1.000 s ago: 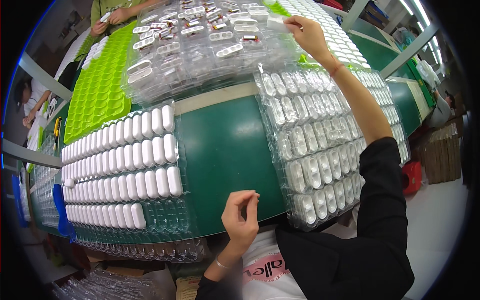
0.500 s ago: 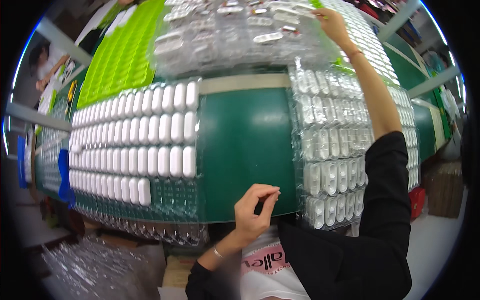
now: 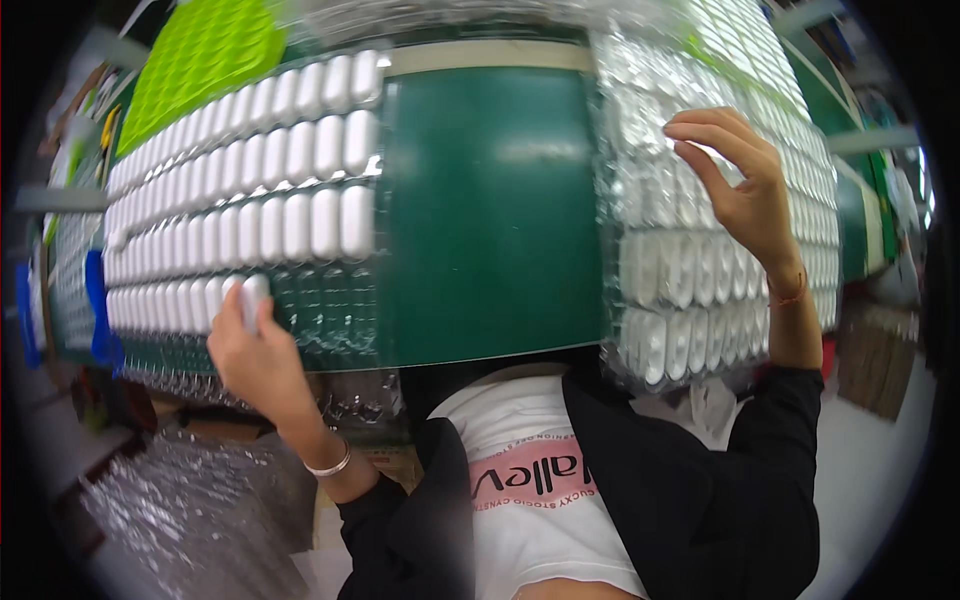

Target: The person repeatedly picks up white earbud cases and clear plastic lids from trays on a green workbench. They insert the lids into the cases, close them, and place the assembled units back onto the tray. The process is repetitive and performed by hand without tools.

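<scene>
My left hand (image 3: 255,350) is at the end of the nearest row in the left tray, thumb and fingers closed round a smooth white oval case (image 3: 256,290). More white cases (image 3: 298,226) stand side by side in that clear plastic tray (image 3: 330,300). Over the right clear tray (image 3: 612,290), my right hand (image 3: 735,175) holds its thumb and fingertips curled close together. Whatever lies between those fingertips blends into the shiny plastic, and I cannot make it out. White hollow shells (image 3: 680,350) fill the near rows of the right tray.
Between the trays lies the green tabletop (image 3: 490,220). Bright green moulded trays (image 3: 205,60) are at the far left. Clear plastic packaging (image 3: 430,15) covers the far edge. Below the table on the left sits a stack of clear trays (image 3: 190,510).
My left hand has moved left from the table's front middle to the last case in the near row. My right hand has come back from the far pile to above the right tray.
</scene>
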